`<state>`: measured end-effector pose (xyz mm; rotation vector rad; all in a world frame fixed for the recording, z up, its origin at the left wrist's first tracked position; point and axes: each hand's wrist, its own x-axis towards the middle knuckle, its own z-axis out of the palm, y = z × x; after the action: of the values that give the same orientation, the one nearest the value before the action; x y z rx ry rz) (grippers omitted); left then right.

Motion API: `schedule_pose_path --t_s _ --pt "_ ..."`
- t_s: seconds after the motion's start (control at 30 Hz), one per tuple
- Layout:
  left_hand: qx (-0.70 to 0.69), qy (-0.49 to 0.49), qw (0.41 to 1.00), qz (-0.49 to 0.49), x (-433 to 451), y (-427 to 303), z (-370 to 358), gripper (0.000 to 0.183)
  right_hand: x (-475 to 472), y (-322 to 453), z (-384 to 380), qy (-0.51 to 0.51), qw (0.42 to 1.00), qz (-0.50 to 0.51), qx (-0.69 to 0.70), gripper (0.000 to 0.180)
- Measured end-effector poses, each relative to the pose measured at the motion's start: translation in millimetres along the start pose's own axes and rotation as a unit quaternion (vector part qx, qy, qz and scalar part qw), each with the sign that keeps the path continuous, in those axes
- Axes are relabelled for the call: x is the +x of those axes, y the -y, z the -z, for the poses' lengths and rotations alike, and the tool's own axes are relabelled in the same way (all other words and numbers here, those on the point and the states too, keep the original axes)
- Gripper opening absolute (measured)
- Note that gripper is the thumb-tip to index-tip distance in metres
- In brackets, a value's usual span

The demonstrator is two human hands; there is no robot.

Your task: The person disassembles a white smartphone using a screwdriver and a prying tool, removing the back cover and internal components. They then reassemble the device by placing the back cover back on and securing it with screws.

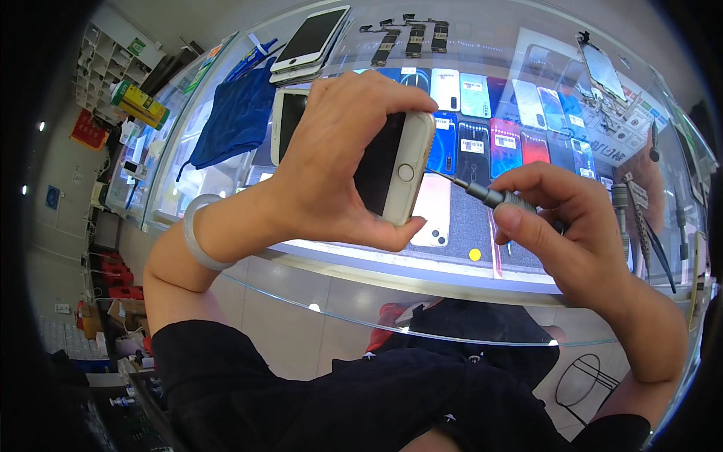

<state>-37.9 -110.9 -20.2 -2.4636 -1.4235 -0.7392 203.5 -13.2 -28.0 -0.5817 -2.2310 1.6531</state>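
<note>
A white smartphone with a round home button [404,176] is gripped along its edges by my left hand [339,158], which covers part of the dark screen. Between the thumb and fingers of my right hand [570,237] is a grey precision screwdriver [486,194]. Its thin tip is at the phone's bottom edge; whether it touches a screw there I cannot tell. Behind my left hand another white smartphone [277,127] lies partly hidden. Below the held phone a pale phone back [434,226] with a camera lies under the glass.
A glass display counter [497,294] shows rows of phones. On the left are a blue cloth pouch [234,116], a glue tube [251,59] and a yellow-green can [140,104]. Stacked phones [310,42] and circuit boards [415,39] lie at the back; tweezers [641,226] lie at the right.
</note>
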Motion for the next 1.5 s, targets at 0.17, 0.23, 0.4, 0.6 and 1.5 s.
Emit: schedule_pose_path --t_s 0.17,0.23,0.4,0.6,1.5 --pt "0.011 0.014 1.000 -0.001 -1 0 -1 0.077 2 -2 -1 0.005 1.000 -0.008 0.017 0.029" --pt "0.013 0.017 1.000 -0.003 0 1 -3 0.077 1 -2 0 -0.005 1.000 0.002 -0.006 0.029" --pt "0.022 0.000 1.000 -0.002 -1 -3 -3 0.078 -2 12 4 0.000 0.995 -0.087 0.040 0.029" --pt "0.021 -0.009 1.000 0.002 -2 -7 -1 0.077 -3 -2 -1 -0.033 0.996 0.074 -0.028 0.026" --pt "0.025 -0.022 0.999 -0.007 1 -9 -8 0.077 -7 5 -6 -0.079 0.933 0.203 -0.286 0.023"
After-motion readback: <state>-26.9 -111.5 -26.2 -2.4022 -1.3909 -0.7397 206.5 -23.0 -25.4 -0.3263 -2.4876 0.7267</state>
